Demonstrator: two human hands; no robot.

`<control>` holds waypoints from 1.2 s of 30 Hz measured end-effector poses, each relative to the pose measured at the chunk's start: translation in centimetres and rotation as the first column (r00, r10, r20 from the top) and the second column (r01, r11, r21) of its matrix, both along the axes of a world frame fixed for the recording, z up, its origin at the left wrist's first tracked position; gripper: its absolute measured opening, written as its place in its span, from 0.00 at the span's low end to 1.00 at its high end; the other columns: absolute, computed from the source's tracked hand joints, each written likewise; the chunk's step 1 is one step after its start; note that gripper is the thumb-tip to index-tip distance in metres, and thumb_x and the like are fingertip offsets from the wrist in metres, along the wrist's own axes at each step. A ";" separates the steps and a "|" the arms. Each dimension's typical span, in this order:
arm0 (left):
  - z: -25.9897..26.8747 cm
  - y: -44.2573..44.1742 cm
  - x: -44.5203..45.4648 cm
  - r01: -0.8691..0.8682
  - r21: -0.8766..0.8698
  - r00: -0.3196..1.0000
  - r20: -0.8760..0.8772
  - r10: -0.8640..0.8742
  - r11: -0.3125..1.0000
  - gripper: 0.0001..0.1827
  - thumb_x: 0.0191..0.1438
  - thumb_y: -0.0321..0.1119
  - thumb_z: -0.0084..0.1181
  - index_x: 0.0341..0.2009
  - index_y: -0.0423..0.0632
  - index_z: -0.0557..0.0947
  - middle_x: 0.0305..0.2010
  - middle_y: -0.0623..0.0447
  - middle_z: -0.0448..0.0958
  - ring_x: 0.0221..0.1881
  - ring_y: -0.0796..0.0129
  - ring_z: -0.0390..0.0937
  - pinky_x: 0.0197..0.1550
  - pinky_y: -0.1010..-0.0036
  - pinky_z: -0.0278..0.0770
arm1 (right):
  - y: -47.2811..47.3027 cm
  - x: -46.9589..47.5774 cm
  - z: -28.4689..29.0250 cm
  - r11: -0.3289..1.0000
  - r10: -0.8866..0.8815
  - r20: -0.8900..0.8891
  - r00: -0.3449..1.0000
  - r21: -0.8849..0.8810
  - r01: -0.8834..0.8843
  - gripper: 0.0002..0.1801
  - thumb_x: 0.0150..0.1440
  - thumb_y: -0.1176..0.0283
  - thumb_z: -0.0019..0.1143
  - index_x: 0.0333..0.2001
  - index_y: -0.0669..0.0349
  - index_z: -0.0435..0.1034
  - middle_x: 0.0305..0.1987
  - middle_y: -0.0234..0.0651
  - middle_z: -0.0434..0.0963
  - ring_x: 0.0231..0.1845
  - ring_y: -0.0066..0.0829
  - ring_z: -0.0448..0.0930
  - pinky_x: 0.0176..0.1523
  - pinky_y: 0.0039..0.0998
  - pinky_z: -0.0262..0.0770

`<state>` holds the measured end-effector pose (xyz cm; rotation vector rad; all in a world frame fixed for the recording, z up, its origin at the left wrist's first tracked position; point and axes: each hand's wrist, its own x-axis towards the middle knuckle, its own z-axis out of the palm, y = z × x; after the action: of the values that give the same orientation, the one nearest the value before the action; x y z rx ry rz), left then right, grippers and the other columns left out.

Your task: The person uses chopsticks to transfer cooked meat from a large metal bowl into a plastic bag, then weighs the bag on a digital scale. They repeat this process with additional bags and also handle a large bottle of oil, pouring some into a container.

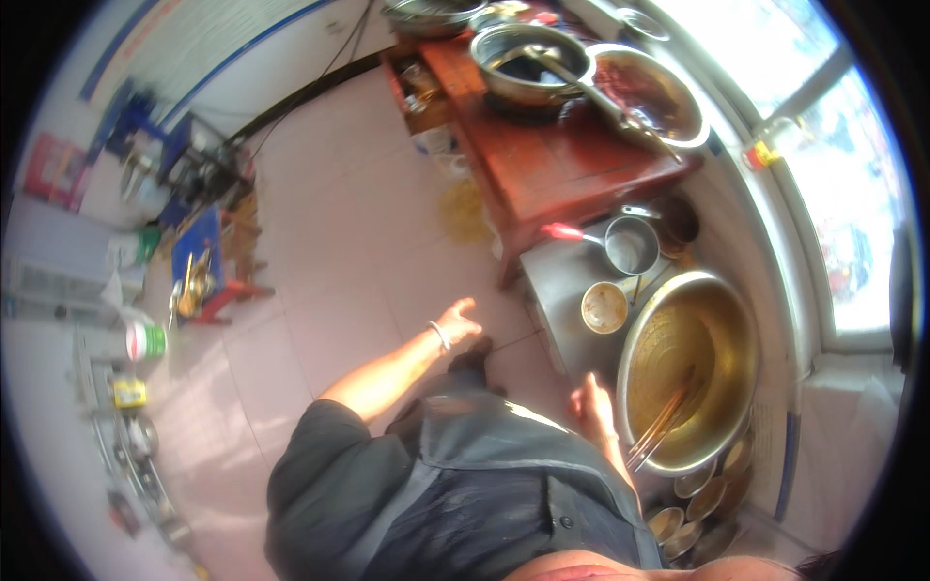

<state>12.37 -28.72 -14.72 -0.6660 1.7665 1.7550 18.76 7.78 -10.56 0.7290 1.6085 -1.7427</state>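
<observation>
My left hand (458,323), with a pale bracelet at its wrist, hangs over the tiled floor, fingers apart and nothing in it. My right hand (592,403) is beside the rim of a large metal basin (737,348); it is slightly blurred, its fingers look partly curled, and whether it holds anything is not clear. Several long sticks, perhaps chopsticks, lean inside that basin. On the grey metal surface (559,290) near it stand a small saucepan (631,245) with a red handle and a stained bowl (604,308).
A red wooden table (538,174) holds a metal pot (534,83) with a ladle across it and a wide basin (679,94) of dark red contents. Several bowls (705,497) lie below the large basin. A blue-topped stool (196,254) stands at the left.
</observation>
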 end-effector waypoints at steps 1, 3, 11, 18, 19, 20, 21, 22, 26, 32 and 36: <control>1.9 -0.9 1.3 -0.075 0.028 0.991 0.113 0.072 0.997 0.45 0.47 0.39 0.63 0.67 0.59 0.53 0.47 0.50 0.75 0.49 0.69 0.74 0.47 0.54 0.68 | -1.6 -1.2 0.6 0.994 0.104 -0.090 0.991 0.050 -0.099 0.20 0.61 0.59 0.47 0.26 0.66 0.71 0.15 0.34 0.72 0.15 0.23 0.70 0.23 0.23 0.67; 4.1 -1.3 4.3 -0.266 -0.094 0.963 -0.055 0.262 0.959 0.40 0.51 0.40 0.59 0.66 0.54 0.55 0.60 0.44 0.66 0.58 0.62 0.67 0.56 0.54 0.64 | -4.8 -3.8 -0.6 0.964 0.197 -0.198 0.960 -0.139 -0.227 0.19 0.61 0.59 0.48 0.36 0.67 0.71 0.21 0.34 0.75 0.21 0.23 0.72 0.29 0.23 0.70; 16.4 -3.4 7.3 -0.492 -0.478 0.305 -0.878 -0.370 0.728 0.42 0.59 0.63 0.33 0.60 0.35 0.60 0.64 0.34 0.55 0.67 0.43 0.51 0.65 0.50 0.48 | -26.4 -7.7 5.7 0.610 0.328 -0.215 0.920 -0.696 -0.380 0.41 0.62 0.39 0.24 0.62 0.64 0.55 0.61 0.41 0.65 0.64 0.35 0.63 0.63 0.41 0.59; 11.0 -22.5 5.5 -0.602 0.363 0.729 -0.116 0.675 0.712 0.30 0.57 0.55 0.44 0.51 0.42 0.71 0.51 0.39 0.70 0.40 0.45 0.76 0.36 0.51 0.76 | -45.6 -5.6 10.8 0.477 0.442 -0.218 0.870 -0.764 -0.434 0.41 0.61 0.39 0.25 0.62 0.64 0.55 0.62 0.41 0.64 0.64 0.36 0.63 0.64 0.41 0.58; 4.6 -28.5 6.0 -0.609 0.118 0.784 -0.056 0.618 0.784 0.34 0.58 0.58 0.38 0.56 0.42 0.66 0.54 0.41 0.67 0.48 0.47 0.72 0.36 0.49 0.75 | -48.4 -5.6 12.1 0.387 0.511 -0.218 0.831 -0.805 -0.449 0.41 0.62 0.39 0.25 0.62 0.64 0.55 0.63 0.41 0.62 0.64 0.35 0.62 0.64 0.40 0.58; -0.5 -34.1 8.3 -0.800 0.290 0.591 0.229 0.774 0.525 0.39 0.57 0.62 0.33 0.63 0.45 0.58 0.64 0.40 0.58 0.59 0.47 0.63 0.45 0.47 0.71 | -50.8 -4.9 14.1 0.432 0.462 -0.363 0.809 -0.704 -0.563 0.40 0.62 0.40 0.25 0.63 0.64 0.54 0.65 0.41 0.60 0.65 0.37 0.62 0.64 0.40 0.58; 1.5 -35.4 7.7 -0.758 0.375 0.600 0.079 0.796 0.534 0.45 0.56 0.69 0.28 0.67 0.49 0.49 0.69 0.43 0.49 0.66 0.48 0.53 0.56 0.44 0.61 | -53.0 -5.2 14.9 0.530 0.392 -0.491 0.778 -0.571 -0.627 0.40 0.62 0.41 0.25 0.64 0.64 0.53 0.67 0.41 0.57 0.66 0.39 0.61 0.64 0.40 0.58; 4.2 -35.4 7.2 -0.730 0.457 0.589 0.046 0.807 0.507 0.44 0.55 0.69 0.29 0.65 0.48 0.53 0.69 0.42 0.49 0.67 0.47 0.51 0.59 0.45 0.57 | -54.7 -5.5 15.2 0.585 0.348 -0.734 0.583 -0.316 -0.747 0.37 0.63 0.44 0.26 0.64 0.63 0.53 0.67 0.42 0.57 0.66 0.41 0.61 0.65 0.40 0.56; 14.0 -35.0 4.1 -0.518 0.795 0.664 0.141 0.734 0.316 0.40 0.57 0.68 0.29 0.61 0.48 0.62 0.69 0.45 0.52 0.69 0.53 0.48 0.66 0.52 0.46 | -61.8 -7.3 11.4 0.695 0.433 -0.877 -0.206 0.471 -0.543 0.29 0.63 0.54 0.32 0.62 0.60 0.56 0.66 0.49 0.56 0.67 0.45 0.57 0.68 0.38 0.52; 20.5 -36.9 -0.7 -0.201 0.521 0.629 -0.580 0.517 0.830 0.41 0.59 0.65 0.26 0.68 0.49 0.51 0.71 0.45 0.47 0.71 0.55 0.44 0.69 0.53 0.35 | -64.3 -21.4 -1.1 0.886 0.387 -0.343 0.856 -0.121 -0.448 0.47 0.55 0.33 0.33 0.66 0.60 0.50 0.69 0.48 0.53 0.70 0.39 0.52 0.67 0.43 0.53; 15.5 -43.1 -10.0 -0.454 -0.445 0.289 -0.893 -0.345 0.772 0.44 0.58 0.68 0.19 0.65 0.46 0.57 0.69 0.44 0.52 0.70 0.54 0.47 0.68 0.53 0.37 | -71.4 -22.1 5.2 0.671 0.137 -0.346 0.928 -0.657 -0.343 0.43 0.59 0.35 0.25 0.66 0.57 0.50 0.67 0.42 0.55 0.69 0.33 0.53 0.68 0.40 0.51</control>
<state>2.33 -71.79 0.75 0.3545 3.3547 1.6230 -3.37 -63.64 -5.34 -0.1109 0.9606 -2.0948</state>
